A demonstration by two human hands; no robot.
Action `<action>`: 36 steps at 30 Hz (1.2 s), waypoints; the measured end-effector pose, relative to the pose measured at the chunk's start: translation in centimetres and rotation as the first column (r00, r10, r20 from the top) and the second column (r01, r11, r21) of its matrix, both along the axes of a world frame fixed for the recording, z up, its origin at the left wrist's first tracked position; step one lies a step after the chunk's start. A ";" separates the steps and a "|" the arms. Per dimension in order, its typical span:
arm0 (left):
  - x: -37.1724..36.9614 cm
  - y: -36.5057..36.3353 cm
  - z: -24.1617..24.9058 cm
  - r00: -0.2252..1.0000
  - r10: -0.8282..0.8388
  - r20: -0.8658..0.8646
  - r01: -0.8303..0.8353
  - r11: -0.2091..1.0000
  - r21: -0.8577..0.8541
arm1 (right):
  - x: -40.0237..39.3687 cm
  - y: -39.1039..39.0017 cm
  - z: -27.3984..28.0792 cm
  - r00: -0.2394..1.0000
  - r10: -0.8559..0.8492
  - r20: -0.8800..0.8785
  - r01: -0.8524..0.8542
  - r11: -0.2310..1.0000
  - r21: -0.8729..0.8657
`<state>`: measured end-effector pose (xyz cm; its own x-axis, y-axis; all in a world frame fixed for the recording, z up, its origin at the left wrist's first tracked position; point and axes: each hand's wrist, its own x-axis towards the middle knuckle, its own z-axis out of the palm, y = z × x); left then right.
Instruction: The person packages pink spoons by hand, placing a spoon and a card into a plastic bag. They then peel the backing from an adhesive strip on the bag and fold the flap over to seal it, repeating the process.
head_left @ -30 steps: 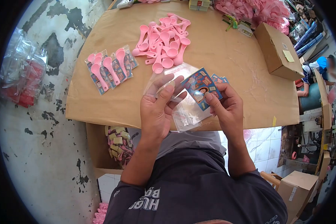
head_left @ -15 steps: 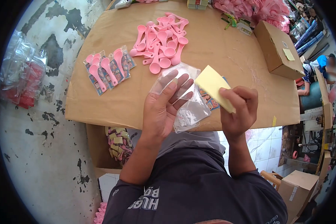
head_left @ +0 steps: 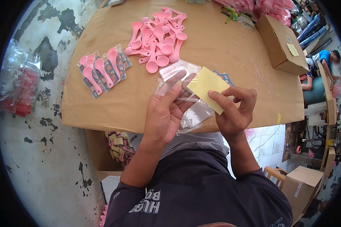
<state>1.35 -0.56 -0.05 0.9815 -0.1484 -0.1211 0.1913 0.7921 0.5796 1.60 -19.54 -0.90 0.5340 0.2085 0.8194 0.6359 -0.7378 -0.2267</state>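
Note:
My left hand (head_left: 163, 118) holds a clear plastic bag (head_left: 163, 88), thumb in front and fingers behind it. Between the thumb and fingers of my right hand (head_left: 236, 111) is a yellow paper slip (head_left: 209, 86), tilted, its corner close to the bag's edge. More clear bags (head_left: 195, 116) lie on the table under my hands. Blue printed cards (head_left: 225, 77) show partly behind the slip. Beyond my hands sits a heap of pink spoons (head_left: 159, 47). To the left, several pink spoons (head_left: 102, 68) rest on bagged printed cards (head_left: 119, 66).
A cardboard box (head_left: 280, 45) stands at the table's right edge, near a mound of pink bagged goods (head_left: 261, 9). Bags hang on the left wall (head_left: 45, 151). Below the table, an open carton holds packed pieces (head_left: 119, 147). Another person (head_left: 322, 62) is at far right.
My right hand has brought the yellow slip leftward and down, closer to the bag, and turned its face more toward me. The view has shifted slightly. My left hand keeps the bag.

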 end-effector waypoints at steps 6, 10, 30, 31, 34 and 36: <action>0.1 0.0 -0.2 1.000 0.026 -0.008 -0.025 1.000 0.007 | -0.8 0.0 -0.5 0.998 0.051 -0.038 -0.051 0.999 0.004; 0.1 -0.1 -0.3 0.998 0.064 0.005 -0.064 0.998 -0.001 | -0.7 -0.1 -0.9 0.995 0.075 -0.059 -0.073 0.997 0.034; -0.6 -1.0 -0.7 0.999 -0.047 0.014 0.048 0.999 -0.016 | 0.5 1.0 -1.5 0.990 0.128 -0.058 -0.123 0.989 0.083; -0.7 -0.9 -0.7 0.998 -0.060 0.022 0.061 0.998 -0.033 | 0.5 1.1 -1.3 0.991 0.123 -0.053 -0.119 0.989 0.085; -0.9 -1.0 -0.7 0.996 -0.081 0.040 0.081 0.997 -0.009 | 0.5 1.3 -1.1 0.990 0.123 -0.068 -0.114 0.986 0.124; -1.2 -1.2 -0.7 0.995 -0.090 0.043 0.089 0.996 0.028 | 0.6 1.3 -1.0 0.990 0.123 -0.074 -0.115 0.987 0.109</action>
